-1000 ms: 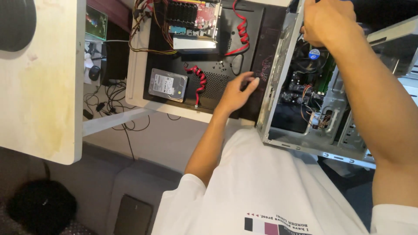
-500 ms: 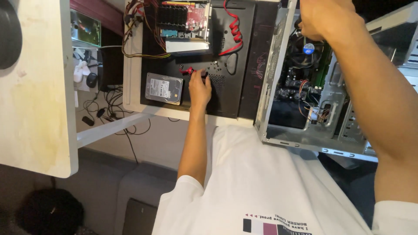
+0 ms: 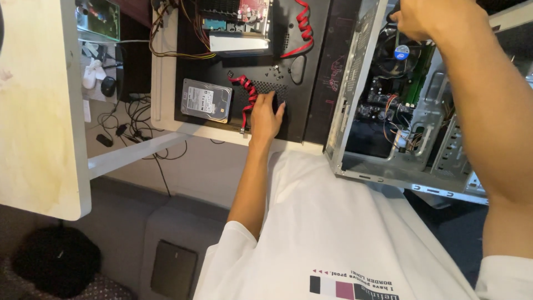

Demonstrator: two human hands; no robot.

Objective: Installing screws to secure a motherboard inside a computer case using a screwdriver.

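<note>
The person's left hand [image 3: 267,114] lies palm down on a black panel [image 3: 319,83] that rests on the white table [image 3: 166,72]. Its fingers are bent over the lower end of a red ribbon cable [image 3: 247,94], which runs from under the fingertips up and to the left across the panel; the grip looks loosely curled on the cable, though whether it truly clamps it cannot be told from this view. Just to the left of the hand, close but apart from it, a silver hard drive [image 3: 206,100] lies flat on the panel. A few small black screws [image 3: 273,70] are scattered above the hand, and farther up a circuit board [image 3: 236,22] with a second red cable [image 3: 302,25] sits at the top of the panel.

The right hand [image 3: 427,19] is raised at the top edge of an open computer case [image 3: 355,94], which stands just right of the panel. Its fingers are folded together at the case's upper rim; what they close on is hidden. Inside the case a cooling fan [image 3: 401,53] and bundled wires [image 3: 397,119] show below that hand.
</note>
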